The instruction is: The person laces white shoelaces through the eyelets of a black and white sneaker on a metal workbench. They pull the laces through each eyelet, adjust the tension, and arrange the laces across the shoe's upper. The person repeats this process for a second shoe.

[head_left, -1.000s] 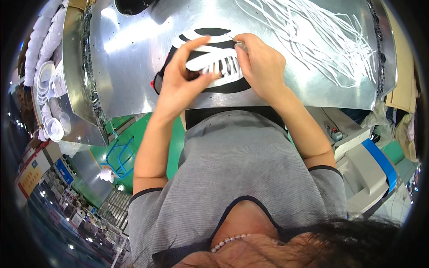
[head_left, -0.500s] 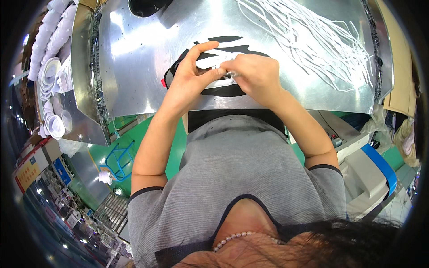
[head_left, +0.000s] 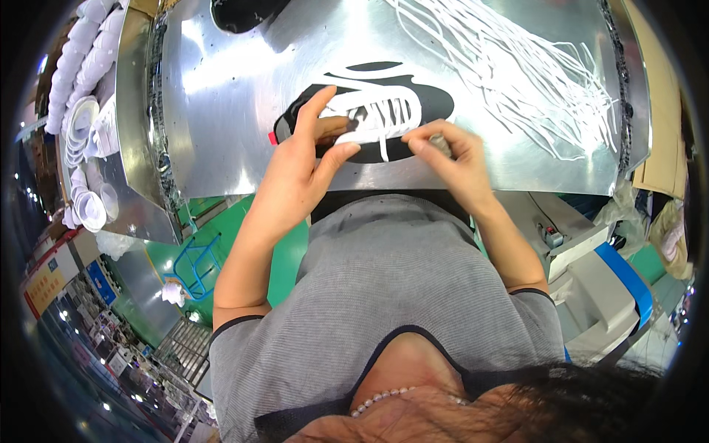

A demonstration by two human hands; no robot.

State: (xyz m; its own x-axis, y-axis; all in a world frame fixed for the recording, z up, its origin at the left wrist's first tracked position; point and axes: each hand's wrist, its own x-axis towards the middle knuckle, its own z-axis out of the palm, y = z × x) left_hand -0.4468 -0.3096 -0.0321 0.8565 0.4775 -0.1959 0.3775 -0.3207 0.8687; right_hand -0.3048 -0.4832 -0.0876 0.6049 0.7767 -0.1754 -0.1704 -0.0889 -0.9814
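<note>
A black shoe upper (head_left: 436, 100) with a white eyelet panel lies sideways on the metal tabletop, its rounded toe to the right and a small red tab at its left end. White shoelace (head_left: 383, 136) crosses the panel, one end hanging toward me over the near side. My left hand (head_left: 306, 151) grips the upper at its opening, thumb on the near edge, some fingers partly hidden inside. By the near right side, my right hand (head_left: 454, 155) is closed, thumb and forefinger together. A small greyish thing shows in its curled fingers; I cannot make out what it is.
A loose bundle of white laces (head_left: 509, 70) spreads over the tabletop (head_left: 229, 118) at the far right. Another black item (head_left: 244, 15) lies at the far left edge. Stacked white cup-like pieces (head_left: 81, 66) stand beyond the table's raised left side. A blue stool frame (head_left: 196, 266) is on the green floor.
My right hand has moved off the eyelet panel, right and toward me, uncovering the lacing. My left hand has shifted slightly toward me, and a lace end now hangs over the near side.
</note>
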